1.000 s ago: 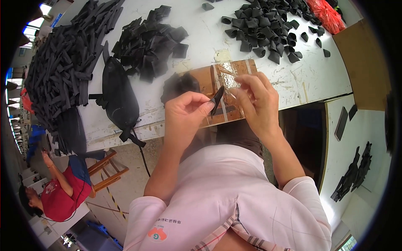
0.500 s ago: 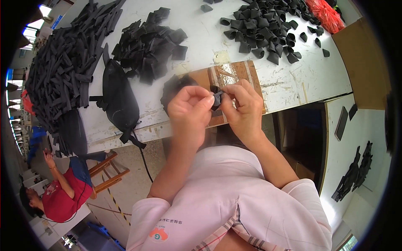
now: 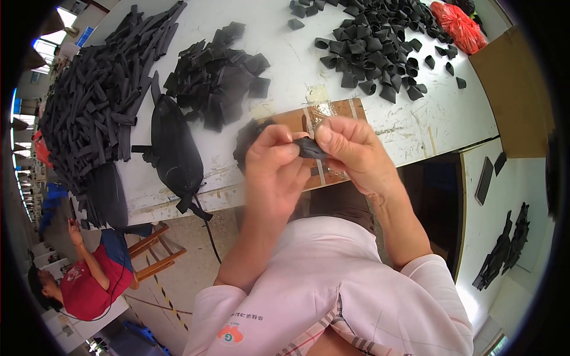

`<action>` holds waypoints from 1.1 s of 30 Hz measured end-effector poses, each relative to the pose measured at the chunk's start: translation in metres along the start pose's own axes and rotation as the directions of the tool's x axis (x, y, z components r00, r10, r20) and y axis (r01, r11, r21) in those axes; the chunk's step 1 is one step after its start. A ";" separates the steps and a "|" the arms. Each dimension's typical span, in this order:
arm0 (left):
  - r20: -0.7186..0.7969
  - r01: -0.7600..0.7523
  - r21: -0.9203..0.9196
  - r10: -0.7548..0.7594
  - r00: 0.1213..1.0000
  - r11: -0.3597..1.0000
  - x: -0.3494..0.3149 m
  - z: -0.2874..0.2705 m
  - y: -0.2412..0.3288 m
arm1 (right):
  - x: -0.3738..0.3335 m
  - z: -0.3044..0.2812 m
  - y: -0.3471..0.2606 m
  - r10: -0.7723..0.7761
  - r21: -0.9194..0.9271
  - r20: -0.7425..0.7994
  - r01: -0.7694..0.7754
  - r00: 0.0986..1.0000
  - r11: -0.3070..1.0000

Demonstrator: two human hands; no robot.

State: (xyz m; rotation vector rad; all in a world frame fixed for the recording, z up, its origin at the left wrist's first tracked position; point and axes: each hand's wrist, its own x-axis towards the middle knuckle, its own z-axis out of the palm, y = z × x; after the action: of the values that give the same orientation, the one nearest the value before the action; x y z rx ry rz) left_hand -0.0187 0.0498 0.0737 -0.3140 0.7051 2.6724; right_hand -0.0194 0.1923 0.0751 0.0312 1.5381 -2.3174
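A small black fabric piece (image 3: 310, 148) is pinched between my two hands above the table's front edge. My left hand (image 3: 275, 155) grips its left end between thumb and fingers. At its right end, the thumb of my right hand (image 3: 354, 148) presses on top, with the fingers curled beneath. Below my hands lies a brown cardboard sheet (image 3: 344, 109) with clear tape across it. Some dark fabric (image 3: 250, 139) rests behind my left hand, partly hidden. Beyond, a loose pile of flat black pieces (image 3: 217, 80) lies on the table.
Black strips (image 3: 89, 101) are heaped at the left, beside a black pouch-like piece (image 3: 173, 142) with straps. Folded black loops (image 3: 377, 50) and a red plastic bag (image 3: 458, 28) are at the far right, near a cardboard box (image 3: 507, 89). A co-worker in red (image 3: 89, 279) sits at lower left.
The black piece has been turned between my fingers and now lies more sideways. My right thumb has come over its top. The whole view has shifted slightly.
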 end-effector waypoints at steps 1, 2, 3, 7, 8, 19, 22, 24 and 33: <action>0.385 0.259 -0.213 -0.163 0.909 0.942 0.009 -0.016 0.009 | 0.003 0.006 -0.014 -0.017 -0.004 -0.011 0.017 1.000 1.000; 0.385 0.256 -0.215 -0.159 0.909 0.943 0.009 -0.010 0.014 | 0.008 0.008 -0.023 -0.016 -0.006 -0.008 0.016 1.000 1.000; 0.312 0.258 -0.285 -0.165 0.936 0.923 0.008 0.001 0.019 | 0.015 0.008 -0.029 -0.036 -0.052 0.033 0.038 0.999 0.998; 0.083 0.159 -0.103 -0.151 0.985 0.982 0.021 -0.019 0.014 | 0.036 -0.014 0.011 -0.018 -0.014 0.094 0.019 0.995 1.000; 0.072 0.128 0.036 -0.130 0.989 0.991 0.019 -0.024 0.010 | 0.033 -0.014 0.017 -0.012 0.055 0.101 0.007 0.995 0.998; 0.612 -0.704 0.707 0.435 0.660 0.073 0.023 -0.003 0.012 | 0.012 0.000 0.010 -0.674 -0.682 0.027 0.506 0.738 0.528; 0.413 -0.677 0.640 0.580 0.702 0.363 0.016 -0.002 0.005 | 0.009 0.009 0.006 -0.732 -0.758 0.094 0.525 0.675 0.386; 0.251 -0.584 0.410 0.529 0.811 0.700 0.011 0.004 0.007 | 0.011 0.012 0.008 -0.760 -0.786 0.101 0.519 0.642 0.335; 0.129 -0.538 0.484 0.552 0.824 0.690 0.012 -0.015 0.010 | 0.018 0.008 0.007 -0.800 -0.850 0.215 0.510 0.561 0.129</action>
State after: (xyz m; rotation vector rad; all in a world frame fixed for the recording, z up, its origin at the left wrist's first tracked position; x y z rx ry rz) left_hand -0.0316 0.0378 0.0620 0.0182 1.6988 2.8554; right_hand -0.0331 0.1781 0.0686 -0.7895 3.2941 -1.6487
